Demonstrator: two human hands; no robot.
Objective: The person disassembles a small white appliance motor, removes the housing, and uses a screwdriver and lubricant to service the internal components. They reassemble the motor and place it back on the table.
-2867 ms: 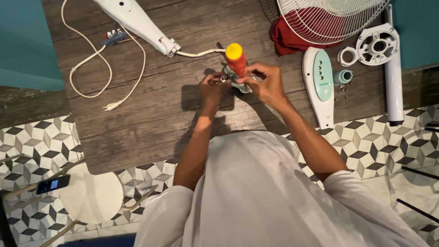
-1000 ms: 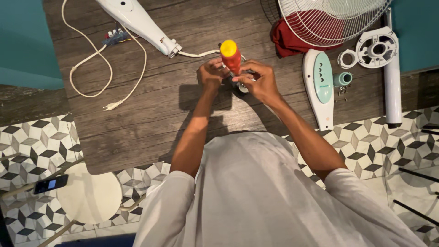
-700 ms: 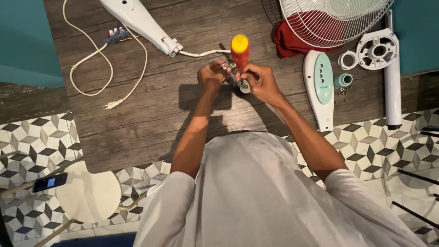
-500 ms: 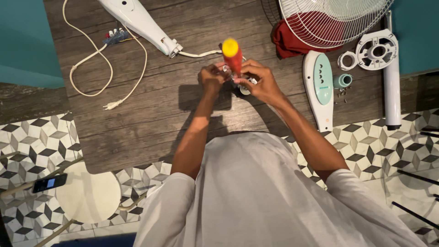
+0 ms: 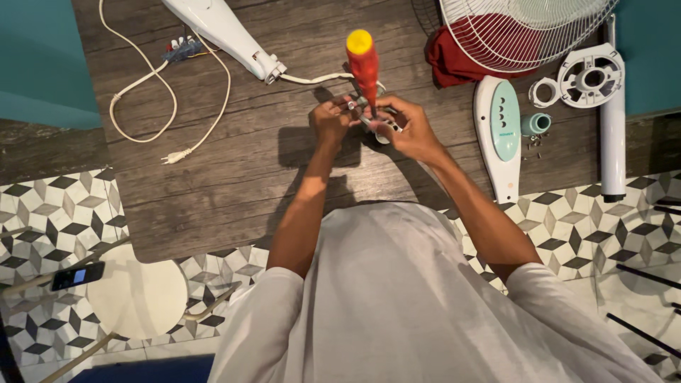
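Mid-screwdriving, by the look of it: right hand [image 5: 411,131] wrapped around the shaft end of a red screwdriver [image 5: 364,67] with yellow cap, upright at twelve o'clock; left hand [image 5: 332,120] pinching a small metal part [image 5: 374,122] at its tip. Next calls for steady downward pressure, tip kept seated. Dark grained wood underneath; smooth white plastic housing [image 5: 496,135] at three o'clock; wire fan grille [image 5: 525,32] at one.
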